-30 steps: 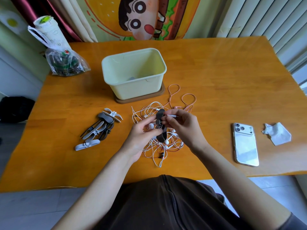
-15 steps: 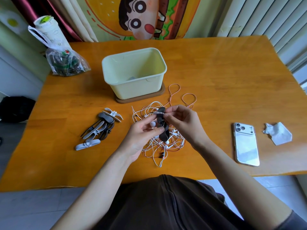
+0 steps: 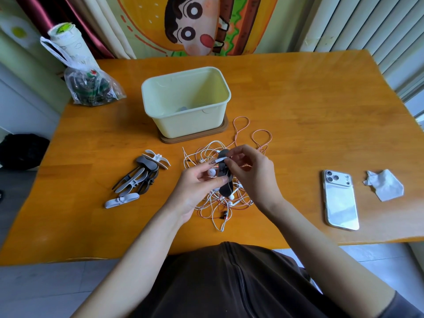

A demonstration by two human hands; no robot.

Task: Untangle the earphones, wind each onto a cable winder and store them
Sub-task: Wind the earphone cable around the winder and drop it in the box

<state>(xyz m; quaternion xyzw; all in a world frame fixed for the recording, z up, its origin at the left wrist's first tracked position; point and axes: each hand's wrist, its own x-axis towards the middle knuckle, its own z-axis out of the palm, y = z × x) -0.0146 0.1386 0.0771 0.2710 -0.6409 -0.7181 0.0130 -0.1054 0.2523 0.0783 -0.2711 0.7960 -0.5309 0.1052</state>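
The single head-worn wide-angle view looks forward and steeply down from above the person's chest, close over the left hand point(image 3: 195, 187) and right hand point(image 3: 254, 177) at mid-frame, taking in most of the orange wooden table point(image 3: 321, 99) up to the cartoon curtain point(image 3: 195, 26) behind it

The orange wooden desk point(image 3: 309, 111) carries a cream plastic bin point(image 3: 190, 125) at its middle, standing on a brown mat point(image 3: 226, 127). Just in front of the bin lies a tangle of earphones point(image 3: 230, 198), white and pink cables knotted together, with two pink loops point(image 3: 261, 138) spread toward the bin. To the left lies a heap of cable winders point(image 3: 140, 175), grey, black and white, and one light grey winder point(image 3: 121, 200) lies just beside it, nearer the edge. To the right a phone point(image 3: 341, 200) lies face down, with a crumpled tissue point(image 3: 384, 185) near it. A clear plastic bag point(image 3: 91, 88) sits at the far left corner.
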